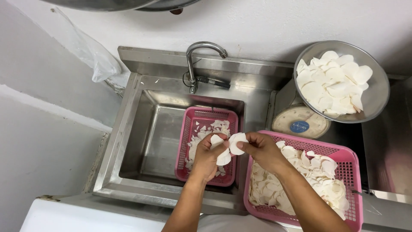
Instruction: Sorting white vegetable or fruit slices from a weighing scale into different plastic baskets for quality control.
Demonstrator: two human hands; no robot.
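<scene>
You are pinching white slices (234,144) in both hands, left hand (208,157) and right hand (262,150), over the small pink basket (189,124) in the sink (128,129), likely separating stuck pieces; peel gently.

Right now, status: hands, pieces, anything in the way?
Left hand and right hand both holding white slices over the small pink basket in the sink. Large pink basket at right. Nothing blocking.

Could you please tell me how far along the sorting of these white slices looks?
Done: the metal bowl holds a heap of slices, and scraps lie in the sink basket. In hand: the left hand and right hand hold slices over the sink. Left: the right basket is largely full.
</scene>
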